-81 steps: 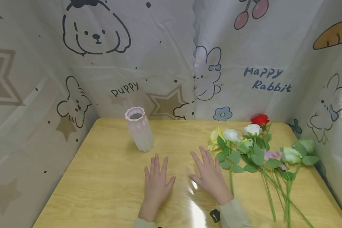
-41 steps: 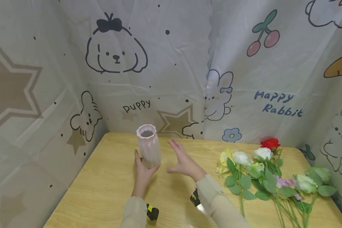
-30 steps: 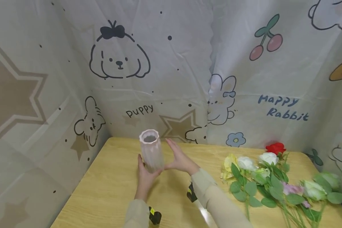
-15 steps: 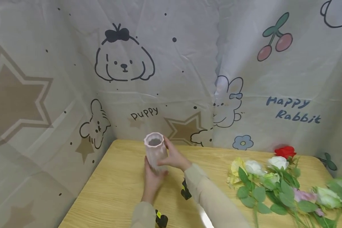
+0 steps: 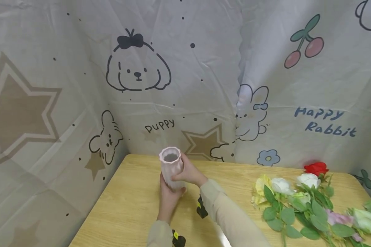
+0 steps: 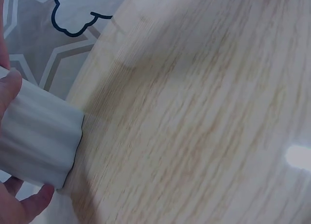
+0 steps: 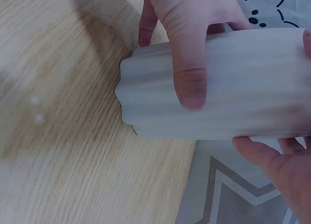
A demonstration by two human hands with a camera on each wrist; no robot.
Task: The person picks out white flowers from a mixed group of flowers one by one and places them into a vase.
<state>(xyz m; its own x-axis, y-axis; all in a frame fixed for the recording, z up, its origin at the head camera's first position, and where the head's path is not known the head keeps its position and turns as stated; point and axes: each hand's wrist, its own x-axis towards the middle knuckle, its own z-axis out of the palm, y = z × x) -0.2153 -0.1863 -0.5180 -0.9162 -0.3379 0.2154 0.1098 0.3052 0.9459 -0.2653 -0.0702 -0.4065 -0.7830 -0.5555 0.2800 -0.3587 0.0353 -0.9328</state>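
A pale pink ribbed vase (image 5: 170, 173) with a scalloped rim stands close to upright on the left part of the table, its mouth facing up. My left hand (image 5: 168, 199) grips it low, around the bottom part. Higher up, my right hand (image 5: 190, 172) holds the right side, with the thumb across the front. The right wrist view shows the vase (image 7: 228, 93) lying sideways across the picture, with both hands around it. Its wavy base is right at the wood in the left wrist view, where fingertips (image 6: 39, 199) reach its lower edge.
Artificial flowers lie on the right of the wooden table (image 5: 117, 206): a red rose (image 5: 316, 168), a yellow flower (image 5: 263, 185), white roses (image 5: 308, 180), a purple bloom (image 5: 338, 218) and green leaves. A printed curtain (image 5: 204, 68) rises behind the table. Black devices (image 5: 201, 207) sit at both wrists.
Both hands were spread over the table, apart from the vase. The left hand took hold of its lower part first, then the right hand closed on its side. The head view has shifted.
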